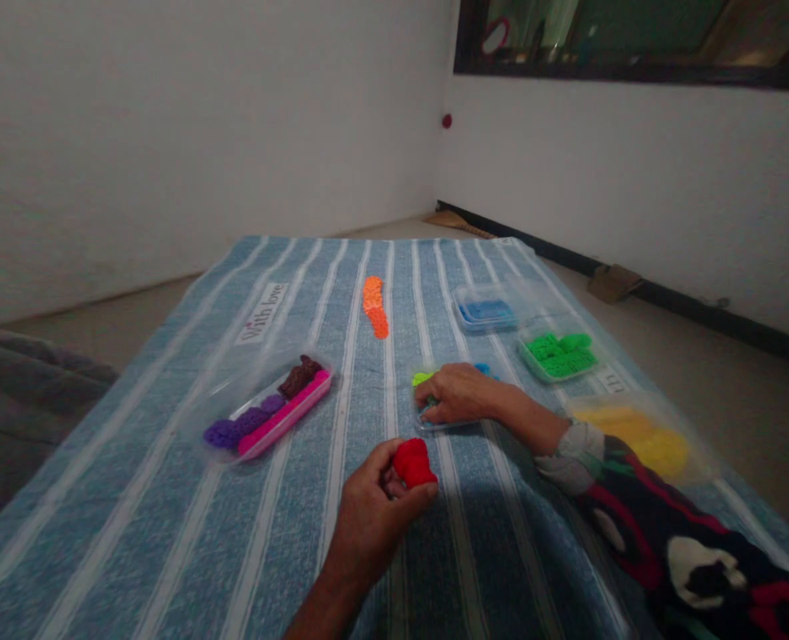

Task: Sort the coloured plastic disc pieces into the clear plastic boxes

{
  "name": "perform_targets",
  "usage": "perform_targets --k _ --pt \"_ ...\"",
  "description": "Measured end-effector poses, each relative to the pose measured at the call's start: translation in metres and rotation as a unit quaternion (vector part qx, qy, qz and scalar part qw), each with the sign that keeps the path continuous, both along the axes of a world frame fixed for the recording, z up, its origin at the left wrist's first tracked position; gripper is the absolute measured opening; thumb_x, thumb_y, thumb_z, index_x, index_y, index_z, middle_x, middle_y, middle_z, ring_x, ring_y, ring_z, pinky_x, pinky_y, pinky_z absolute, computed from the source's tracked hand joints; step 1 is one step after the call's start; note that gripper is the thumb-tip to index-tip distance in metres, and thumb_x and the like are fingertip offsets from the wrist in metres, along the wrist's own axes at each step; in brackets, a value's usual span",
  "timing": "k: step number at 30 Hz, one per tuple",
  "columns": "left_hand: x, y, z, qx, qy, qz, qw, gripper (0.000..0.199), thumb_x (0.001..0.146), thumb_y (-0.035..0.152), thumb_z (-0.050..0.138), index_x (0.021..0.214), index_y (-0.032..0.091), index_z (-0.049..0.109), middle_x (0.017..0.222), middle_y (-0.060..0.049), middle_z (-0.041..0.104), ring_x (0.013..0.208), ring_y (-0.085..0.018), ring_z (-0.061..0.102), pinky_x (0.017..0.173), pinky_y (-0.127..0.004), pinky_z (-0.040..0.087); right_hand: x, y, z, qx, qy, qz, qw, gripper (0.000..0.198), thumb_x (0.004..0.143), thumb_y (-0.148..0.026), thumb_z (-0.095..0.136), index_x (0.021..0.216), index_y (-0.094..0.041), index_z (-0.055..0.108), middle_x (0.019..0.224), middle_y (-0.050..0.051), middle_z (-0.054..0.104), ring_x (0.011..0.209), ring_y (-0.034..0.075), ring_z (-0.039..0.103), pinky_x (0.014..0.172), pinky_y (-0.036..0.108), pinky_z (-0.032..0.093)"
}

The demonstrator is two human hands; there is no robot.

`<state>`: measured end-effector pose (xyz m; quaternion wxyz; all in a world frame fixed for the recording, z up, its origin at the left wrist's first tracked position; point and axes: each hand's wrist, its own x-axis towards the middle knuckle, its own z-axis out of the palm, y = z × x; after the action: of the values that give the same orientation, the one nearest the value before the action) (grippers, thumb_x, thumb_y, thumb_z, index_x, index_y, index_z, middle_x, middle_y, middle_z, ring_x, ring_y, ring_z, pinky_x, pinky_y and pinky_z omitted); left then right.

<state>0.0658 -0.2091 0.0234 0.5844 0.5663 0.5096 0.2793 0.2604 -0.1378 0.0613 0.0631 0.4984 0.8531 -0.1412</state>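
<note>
A lump of red modelling clay (413, 462) sits between the thumb and fingers of my left hand (376, 498), held just above the cloth. My right hand (458, 391) reaches into a small clear container (451, 427), its fingers curled down inside. Lime-green clay (422, 378) and a bit of blue clay (483, 368) show at the edges of that hand. Whatever lies under its fingertips is hidden. Farther up the cloth is a flattened, slightly curved orange clay strip (376, 308).
On the left, a clear tray (328, 364) holds purple, pink and brown clay. Along the right stand containers of blue clay (488, 313), green clay (558, 356) and yellow clay (641, 436). Everything rests on a striped blue cloth (168, 498); walls (201, 116) rise behind.
</note>
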Motion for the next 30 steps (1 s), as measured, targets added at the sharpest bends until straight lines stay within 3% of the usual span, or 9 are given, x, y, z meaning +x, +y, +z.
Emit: perform_targets --k 5,12,20,30 --pt "-0.002 0.001 0.000 0.028 0.028 0.014 0.999 0.048 0.060 0.036 0.074 0.101 0.015 0.062 0.068 0.001 0.060 0.063 -0.015 0.055 0.061 -0.028 0.043 -0.004 0.000 0.005 -0.011 -0.001 -0.008 1.000 0.023 0.079 -0.036 0.056 0.092 -0.023 0.069 0.087 0.003 0.071 0.080 0.017 0.062 0.057 0.024 0.031" --pt "0.012 0.011 0.025 0.099 0.032 0.056 0.993 0.045 0.057 0.033 0.075 0.098 0.016 0.065 0.071 0.001 0.063 0.065 -0.015 0.057 0.063 -0.028 0.045 -0.004 0.002 0.006 -0.045 0.007 -0.017 0.999 0.027 0.078 -0.032 0.053 0.097 -0.025 0.072 0.090 0.003 0.073 0.081 0.018 0.064 0.056 0.023 0.033" --pt "0.030 0.027 0.025 0.033 -0.102 0.071 0.992 0.049 0.056 0.029 0.077 0.099 0.014 0.062 0.086 -0.004 0.070 0.079 -0.019 0.067 0.074 -0.032 0.053 -0.008 0.014 0.011 -0.103 -0.040 0.016 0.994 0.032 0.077 -0.033 0.052 0.096 -0.018 0.073 0.089 0.009 0.073 0.073 0.018 0.064 0.052 0.023 0.035" --pt "0.028 0.028 0.021 0.061 -0.061 0.060 0.994 0.046 0.058 0.030 0.077 0.098 0.015 0.062 0.079 -0.001 0.068 0.073 -0.017 0.065 0.067 -0.028 0.051 -0.004 0.018 0.019 -0.140 -0.052 0.065 0.987 0.028 0.078 -0.027 0.054 0.095 -0.016 0.073 0.081 0.006 0.073 0.065 0.014 0.059 0.054 0.023 0.034"
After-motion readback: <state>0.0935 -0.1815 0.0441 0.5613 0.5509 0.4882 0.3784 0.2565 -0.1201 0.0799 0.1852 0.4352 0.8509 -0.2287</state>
